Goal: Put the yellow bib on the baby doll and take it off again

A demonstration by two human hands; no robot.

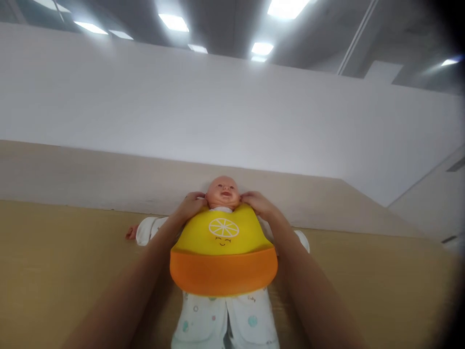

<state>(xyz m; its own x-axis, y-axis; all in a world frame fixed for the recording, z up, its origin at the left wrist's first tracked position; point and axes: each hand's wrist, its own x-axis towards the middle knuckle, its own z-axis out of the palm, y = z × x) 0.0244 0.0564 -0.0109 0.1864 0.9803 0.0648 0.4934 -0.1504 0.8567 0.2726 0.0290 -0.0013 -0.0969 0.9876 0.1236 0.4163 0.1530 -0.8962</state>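
A baby doll in a white patterned suit lies on its back on a tan surface. A yellow bib with an orange pocket and a lemon face print covers its chest. My left hand is curled at the bib's upper corner beside the doll's neck. My right hand is curled the same way at the other corner. Both hands seem to pinch the bib's neck straps, though the straps themselves are hidden behind the fingers and the doll's head.
Behind the doll rises a low beige board and above it a white wall. Ceiling lights shine overhead. The doll's arm with its pink hand stretches out to the left.
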